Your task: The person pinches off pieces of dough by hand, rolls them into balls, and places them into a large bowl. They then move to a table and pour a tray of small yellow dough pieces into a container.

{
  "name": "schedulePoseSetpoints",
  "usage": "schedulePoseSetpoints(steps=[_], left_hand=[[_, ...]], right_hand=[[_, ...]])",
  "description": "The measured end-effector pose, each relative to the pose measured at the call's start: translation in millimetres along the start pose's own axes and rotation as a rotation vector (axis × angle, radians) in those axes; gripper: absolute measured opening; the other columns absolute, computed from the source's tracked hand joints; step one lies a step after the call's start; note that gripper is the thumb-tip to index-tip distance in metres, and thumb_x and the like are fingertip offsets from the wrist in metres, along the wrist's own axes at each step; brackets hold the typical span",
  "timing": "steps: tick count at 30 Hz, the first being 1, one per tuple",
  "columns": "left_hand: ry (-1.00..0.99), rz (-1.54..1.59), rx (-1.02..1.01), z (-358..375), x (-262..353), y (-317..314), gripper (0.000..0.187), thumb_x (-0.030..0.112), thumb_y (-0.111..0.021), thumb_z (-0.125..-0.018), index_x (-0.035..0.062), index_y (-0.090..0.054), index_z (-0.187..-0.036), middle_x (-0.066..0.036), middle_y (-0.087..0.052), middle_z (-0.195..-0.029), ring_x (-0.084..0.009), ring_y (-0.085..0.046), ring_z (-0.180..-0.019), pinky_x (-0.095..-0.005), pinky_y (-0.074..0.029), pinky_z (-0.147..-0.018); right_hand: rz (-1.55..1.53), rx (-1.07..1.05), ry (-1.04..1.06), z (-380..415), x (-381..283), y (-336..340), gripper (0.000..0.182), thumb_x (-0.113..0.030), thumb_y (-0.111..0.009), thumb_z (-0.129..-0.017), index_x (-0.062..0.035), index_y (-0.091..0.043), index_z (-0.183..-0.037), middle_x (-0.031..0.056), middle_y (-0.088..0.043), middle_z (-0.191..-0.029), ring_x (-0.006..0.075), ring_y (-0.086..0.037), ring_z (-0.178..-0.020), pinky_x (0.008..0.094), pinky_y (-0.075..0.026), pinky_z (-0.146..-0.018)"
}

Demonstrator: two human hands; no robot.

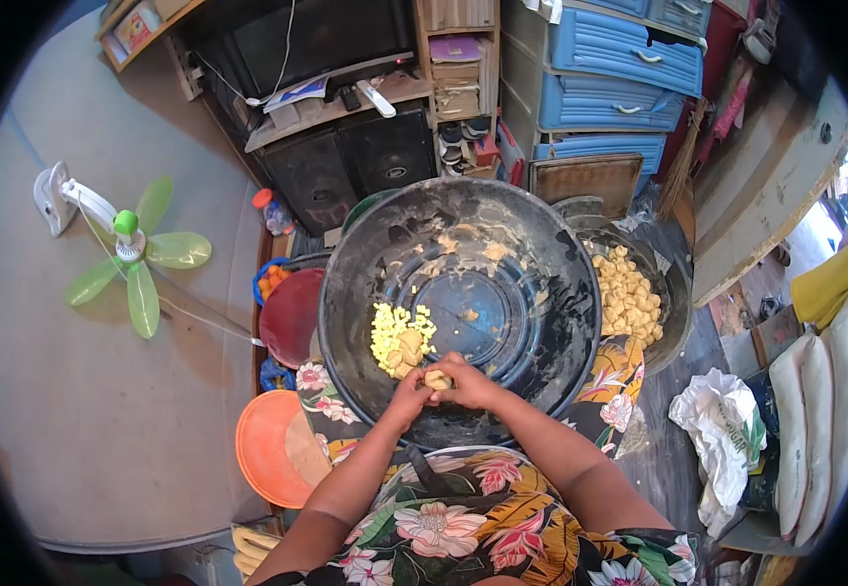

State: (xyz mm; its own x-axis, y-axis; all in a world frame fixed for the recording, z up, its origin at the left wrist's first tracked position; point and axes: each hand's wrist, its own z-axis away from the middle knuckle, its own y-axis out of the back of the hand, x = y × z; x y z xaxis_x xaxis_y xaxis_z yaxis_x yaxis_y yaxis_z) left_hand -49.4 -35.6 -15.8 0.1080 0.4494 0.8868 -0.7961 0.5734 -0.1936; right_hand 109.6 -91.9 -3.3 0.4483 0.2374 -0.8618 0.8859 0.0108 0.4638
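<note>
The left hand (407, 397) and right hand (466, 383) hold 1 small dough lump (437, 380) over the big black tub (553, 337), but fingers hide which way its long side points.

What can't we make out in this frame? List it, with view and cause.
- Dough piece, underside and any filling: head view, hidden by left hand and right hand.
- Side basin, left part: head view, blocked by black basin.
- Sack, full print: head view, broken up by folds.
- TV, top: head view, cut off by frame edge.
- Orange bits: head view, too small to identify.
</note>
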Motion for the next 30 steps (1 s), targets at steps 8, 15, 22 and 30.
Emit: schedulePoseSetpoints(steps=[8, 15, 22, 30], left_hand=[[-0.012, 0.045, 0.229, -6, -2, 17, 0.015, 0.009, -0.052, -0.082, 0.0055, -0.051, -0.096, -0.003, -0.055, -0.085, -0.0127, -0.056, -0.076, -0.0237, -0.045, -0.065], [-0.085, -0.032, 0.450, -18, 0, 30, 0.013, 0.010, -0.053, -0.082, 0.0070, -0.052, -0.095, -0.002, -0.054, -0.084, -0.0126, -0.054, -0.076, -0.0243, -0.044, -0.066], [-0.350, -1.480, 0.242, -34, 4, 36, 0.034, 0.003, -0.058, -0.069, 0.0095, -0.054, -0.103, -0.012, -0.052, -0.103, -0.0282, -0.054, -0.094, -0.0361, -0.044, -0.074], [-0.260, -1.768, 0.234, -48, -6, 32, 0.030, 0.009, -0.056, -0.074, 0.0108, -0.052, -0.104, -0.009, -0.058, -0.094, -0.0271, -0.057, -0.090, -0.0395, -0.044, -0.075]], right_hand=[[-0.503, 0.774, -0.331, 5, -5, 114, 0.037, -0.015, -0.054, -0.086, -0.0101, -0.043, -0.121, 0.0058, -0.057, -0.089, 0.0113, -0.052, -0.050, 0.0218, -0.044, -0.041], [-0.804, 1.478, 0.048, 68, 30, 210, 0.059, -0.008, -0.053, -0.085, -0.0124, -0.026, -0.137, 0.0139, -0.031, -0.135, 0.0241, -0.041, -0.117, 0.0354, -0.034, -0.096], [-0.513, 1.227, -0.169, 63, 63, 194, 0.043, -0.010, -0.055, -0.085, -0.0046, -0.044, -0.127, 0.0155, -0.022, -0.142, 0.0218, -0.038, -0.122, 0.0291, -0.031, -0.098], [-0.482, 1.235, -0.190, 60, 74, 192, 0.033, -0.006, -0.057, -0.083, 0.0001, -0.054, -0.115, 0.0091, -0.055, -0.116, 0.0154, -0.049, -0.108, 0.0259, -0.038, -0.090]])
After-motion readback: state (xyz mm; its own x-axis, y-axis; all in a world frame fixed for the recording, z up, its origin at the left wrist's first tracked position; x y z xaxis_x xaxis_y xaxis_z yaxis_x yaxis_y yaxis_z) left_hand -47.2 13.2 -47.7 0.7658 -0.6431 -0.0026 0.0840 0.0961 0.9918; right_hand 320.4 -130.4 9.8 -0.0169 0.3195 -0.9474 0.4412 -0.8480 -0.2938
